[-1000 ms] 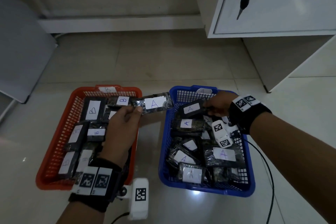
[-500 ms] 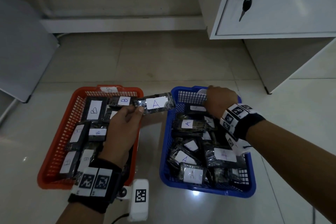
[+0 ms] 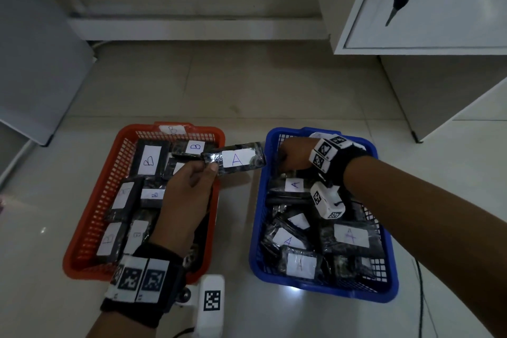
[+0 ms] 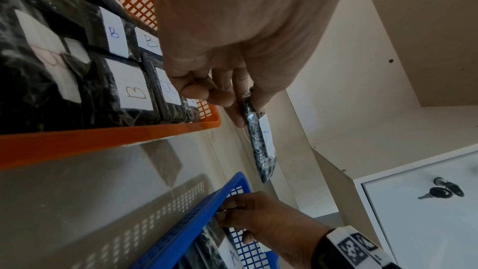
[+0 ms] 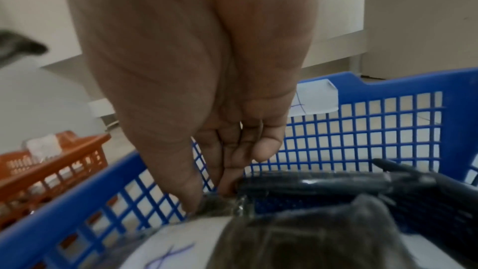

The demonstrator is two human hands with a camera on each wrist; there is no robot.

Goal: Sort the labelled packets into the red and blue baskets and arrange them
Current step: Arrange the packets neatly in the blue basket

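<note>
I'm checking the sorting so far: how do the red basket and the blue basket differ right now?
The red basket holds packets labelled B, mostly laid in neat rows; the blue basket holds packets labelled A, piled loosely. The left hand holds an A packet over the red basket's right rim, while the right hand reaches into the blue basket's far end. Both are mesh baskets on the floor.

The left hand (image 3: 189, 195) is raised over the near right part of the red basket (image 3: 90, 228), palm down, forearm coming in from the near side. Its thumb and fingers (image 4: 222, 99) pinch one end of the packet labelled A (image 3: 236, 159), whose free end juts toward the blue basket (image 3: 256, 228). The right hand (image 3: 295, 155) reaches across into that basket's far left corner, knuckles up, fingertips (image 5: 191, 197) pointing down and pinching the edge of a dark packet (image 5: 310, 183) there. Both wrists wear black bands with marker tags.
</note>
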